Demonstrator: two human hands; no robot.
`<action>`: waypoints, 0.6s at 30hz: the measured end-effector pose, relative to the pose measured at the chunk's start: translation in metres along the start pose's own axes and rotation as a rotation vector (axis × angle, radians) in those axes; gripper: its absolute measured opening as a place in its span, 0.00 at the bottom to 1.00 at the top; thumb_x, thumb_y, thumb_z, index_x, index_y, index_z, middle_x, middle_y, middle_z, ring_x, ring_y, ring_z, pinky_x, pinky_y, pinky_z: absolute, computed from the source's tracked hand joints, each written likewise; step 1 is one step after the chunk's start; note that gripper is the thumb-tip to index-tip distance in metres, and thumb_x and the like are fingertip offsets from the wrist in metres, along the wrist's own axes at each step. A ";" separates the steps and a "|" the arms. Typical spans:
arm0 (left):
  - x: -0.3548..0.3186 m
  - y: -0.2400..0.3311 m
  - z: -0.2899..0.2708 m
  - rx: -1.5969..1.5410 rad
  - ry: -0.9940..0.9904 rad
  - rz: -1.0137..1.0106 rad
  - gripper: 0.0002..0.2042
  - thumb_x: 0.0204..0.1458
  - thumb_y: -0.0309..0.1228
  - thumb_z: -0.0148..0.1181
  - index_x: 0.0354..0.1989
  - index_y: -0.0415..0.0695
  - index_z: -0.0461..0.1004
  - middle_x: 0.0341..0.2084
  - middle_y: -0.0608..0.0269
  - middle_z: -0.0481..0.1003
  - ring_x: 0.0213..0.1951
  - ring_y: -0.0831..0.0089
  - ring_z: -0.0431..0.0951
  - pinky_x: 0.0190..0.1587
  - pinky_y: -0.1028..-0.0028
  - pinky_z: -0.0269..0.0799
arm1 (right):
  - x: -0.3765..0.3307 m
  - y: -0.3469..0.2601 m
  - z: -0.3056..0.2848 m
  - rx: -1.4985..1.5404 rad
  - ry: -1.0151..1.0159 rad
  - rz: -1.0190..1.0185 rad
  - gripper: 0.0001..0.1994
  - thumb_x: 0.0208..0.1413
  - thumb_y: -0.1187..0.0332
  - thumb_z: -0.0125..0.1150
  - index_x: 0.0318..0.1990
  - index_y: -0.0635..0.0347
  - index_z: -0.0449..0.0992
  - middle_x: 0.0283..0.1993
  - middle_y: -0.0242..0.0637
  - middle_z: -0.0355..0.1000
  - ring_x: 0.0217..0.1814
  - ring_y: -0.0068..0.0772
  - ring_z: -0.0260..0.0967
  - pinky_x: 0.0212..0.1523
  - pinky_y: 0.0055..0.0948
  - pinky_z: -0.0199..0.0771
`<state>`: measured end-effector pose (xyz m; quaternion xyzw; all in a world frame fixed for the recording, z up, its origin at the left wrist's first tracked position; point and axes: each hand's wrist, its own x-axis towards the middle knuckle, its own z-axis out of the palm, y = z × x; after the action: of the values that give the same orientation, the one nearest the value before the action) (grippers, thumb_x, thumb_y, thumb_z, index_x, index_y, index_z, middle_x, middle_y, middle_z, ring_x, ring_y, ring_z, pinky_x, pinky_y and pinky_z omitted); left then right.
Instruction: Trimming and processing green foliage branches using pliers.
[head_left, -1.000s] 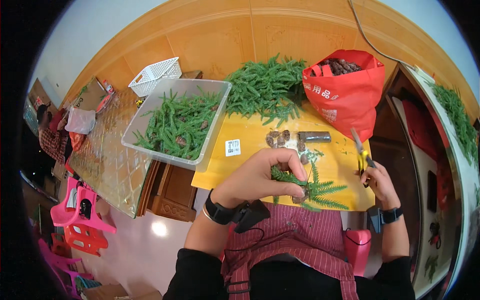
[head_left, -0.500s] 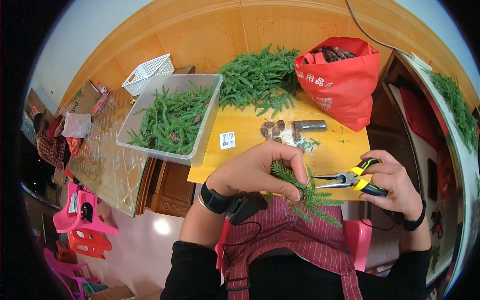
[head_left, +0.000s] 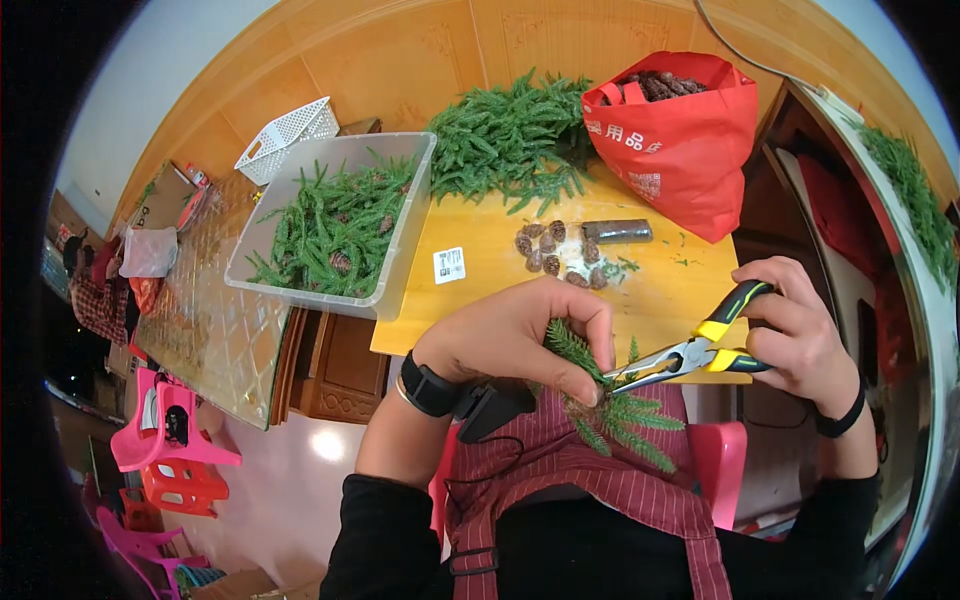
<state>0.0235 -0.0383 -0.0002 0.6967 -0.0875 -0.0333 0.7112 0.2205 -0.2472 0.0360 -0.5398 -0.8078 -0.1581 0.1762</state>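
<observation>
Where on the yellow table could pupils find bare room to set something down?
Two patches: between the white label and loose pine cones, and between the red bag and pliers. The left and far edges are crowded by the bin, greenery pile and bag.

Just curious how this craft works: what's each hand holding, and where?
Left hand pinches a green sprig near its middle; right hand holds pliers by their handles.
</observation>
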 end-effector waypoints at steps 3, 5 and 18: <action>0.001 0.000 0.000 0.023 -0.004 0.008 0.10 0.35 0.22 0.67 0.25 0.38 0.71 0.27 0.62 0.72 0.33 0.74 0.71 0.35 0.77 0.66 | -0.001 0.001 -0.001 -0.031 0.010 -0.021 0.16 0.27 0.68 0.62 0.15 0.62 0.58 0.26 0.39 0.65 0.42 0.51 0.66 0.40 0.44 0.66; 0.001 0.000 0.000 0.004 -0.010 -0.049 0.10 0.35 0.21 0.67 0.25 0.38 0.71 0.26 0.61 0.72 0.32 0.74 0.71 0.35 0.77 0.66 | -0.001 0.001 -0.003 -0.040 0.017 -0.039 0.15 0.27 0.68 0.62 0.15 0.62 0.58 0.26 0.39 0.65 0.41 0.49 0.66 0.38 0.43 0.66; -0.002 0.007 0.003 0.014 0.106 -0.034 0.10 0.35 0.19 0.66 0.25 0.38 0.70 0.28 0.61 0.72 0.31 0.76 0.72 0.34 0.78 0.68 | -0.006 0.000 0.000 -0.001 0.003 0.040 0.14 0.30 0.68 0.64 0.16 0.61 0.61 0.22 0.36 0.63 0.37 0.44 0.67 0.34 0.34 0.67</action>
<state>0.0206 -0.0409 0.0064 0.7039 -0.0379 -0.0079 0.7092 0.2226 -0.2522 0.0328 -0.5555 -0.7967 -0.1558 0.1802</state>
